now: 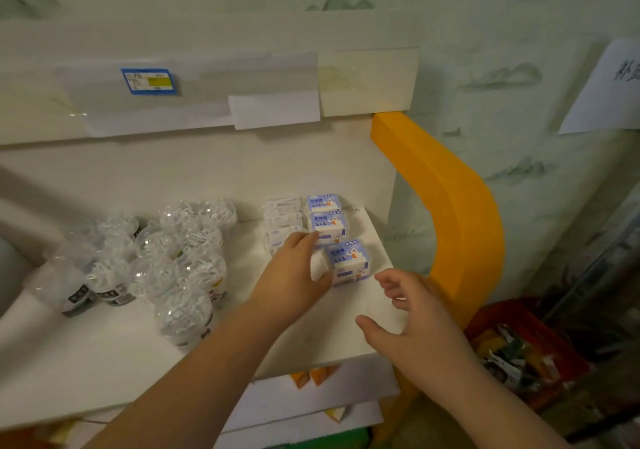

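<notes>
Left grip (294, 275): thumb and fingers curled round the white left end of the front box (350, 262), which stands on the shelf (86, 362) near its right front corner. Right grip (419, 320): fingers loosely spread and holding nothing, above the shelf edge just right of that box. Two like boxes (328, 225) stand in a row directly behind the front box, with clear packs (282, 218) at their left. Clear tubs (173, 261) of white sticks are clustered further left. Orange post (450, 206) and red crate (526, 344) lie to the right.
</notes>
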### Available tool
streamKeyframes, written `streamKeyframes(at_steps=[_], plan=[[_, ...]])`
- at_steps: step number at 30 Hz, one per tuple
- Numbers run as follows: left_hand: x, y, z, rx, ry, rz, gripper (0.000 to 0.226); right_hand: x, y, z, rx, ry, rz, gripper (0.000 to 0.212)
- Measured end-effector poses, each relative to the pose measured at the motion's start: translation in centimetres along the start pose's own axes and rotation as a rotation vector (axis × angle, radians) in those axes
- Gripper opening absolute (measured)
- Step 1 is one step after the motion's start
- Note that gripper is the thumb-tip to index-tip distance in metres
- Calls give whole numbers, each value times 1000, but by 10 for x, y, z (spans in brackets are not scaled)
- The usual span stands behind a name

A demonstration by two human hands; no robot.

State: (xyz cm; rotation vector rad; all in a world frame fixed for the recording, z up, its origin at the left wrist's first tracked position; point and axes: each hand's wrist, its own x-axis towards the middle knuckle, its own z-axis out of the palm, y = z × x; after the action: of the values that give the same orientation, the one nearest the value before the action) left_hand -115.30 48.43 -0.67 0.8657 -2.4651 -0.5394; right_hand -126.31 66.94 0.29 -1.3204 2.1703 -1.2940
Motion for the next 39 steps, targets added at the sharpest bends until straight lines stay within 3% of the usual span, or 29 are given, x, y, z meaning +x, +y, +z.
streamKeyframes(at_steps=[7, 17, 23, 32, 39], plan=[[-43, -15, -72, -130, 211, -146, 59, 27, -15, 23, 69, -23, -91, 55], [-149, -56, -175, 238, 417, -354, 64, 51, -73, 108, 195, -171, -243, 51], [-217, -92, -223, 233, 545, -487, 61, 27, -131, 157, 212, -283, -307, 48], [-325, -163, -300, 71, 630, -546, 64, -47, -231, 263, 185, -397, -328, 47], [-409, -235, -367, 25, 582, -597, 65, -107, -306, 353, 181, -378, -390, 46]])
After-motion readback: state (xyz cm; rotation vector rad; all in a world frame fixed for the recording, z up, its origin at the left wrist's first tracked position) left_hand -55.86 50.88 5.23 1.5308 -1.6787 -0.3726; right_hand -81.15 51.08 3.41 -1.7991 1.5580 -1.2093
